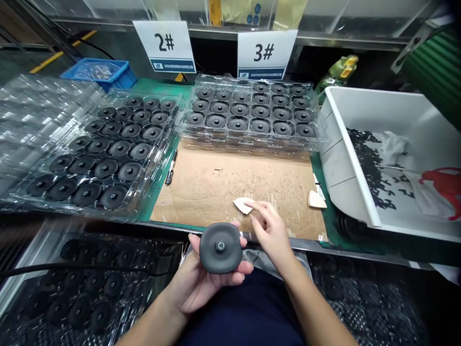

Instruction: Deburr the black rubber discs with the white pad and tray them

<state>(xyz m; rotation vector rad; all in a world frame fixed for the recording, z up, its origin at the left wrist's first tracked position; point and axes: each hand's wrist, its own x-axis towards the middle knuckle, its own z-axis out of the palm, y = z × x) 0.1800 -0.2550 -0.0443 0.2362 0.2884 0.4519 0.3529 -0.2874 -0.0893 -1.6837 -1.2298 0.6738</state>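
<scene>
My left hand holds a round-cornered black disc from below and around its edges. The disc faces up, with a small stub at its centre. Over the cardboard sheet, my right hand reaches to a cream wedge-shaped pad. Its index fingertip touches the pad's right edge, while the thumb is apart from it and the other fingers are curled. A second cream wedge pad lies at the cardboard's right side.
Clear trays of similar discs stand at the left and back. A white bin at the right contains small black parts and red-handled pliers. A black marker lies left of the cardboard; a blue basket sits behind.
</scene>
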